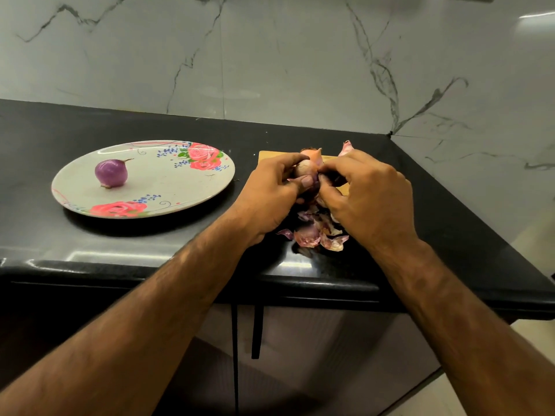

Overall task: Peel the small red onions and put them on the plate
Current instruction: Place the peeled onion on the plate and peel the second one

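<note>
A peeled purple onion [111, 173] lies on the left part of a white plate [168, 187] with red rose prints. Over a wooden board [265, 156] to the right, my left hand [271, 193] grips a small onion [303, 168] between thumb and fingers. My right hand [365, 196] pinches at that onion's skin from the right, fingertips touching it. Another unpeeled onion [312, 154] pokes out just behind my hands. Most of the held onion is hidden by my fingers.
A pile of pink onion skins [318, 232] lies on the black counter [180, 127] below my hands, close to its front edge. One skin scrap [346, 147] sits behind my right hand. A marble wall [270, 55] runs behind and turns at the right corner.
</note>
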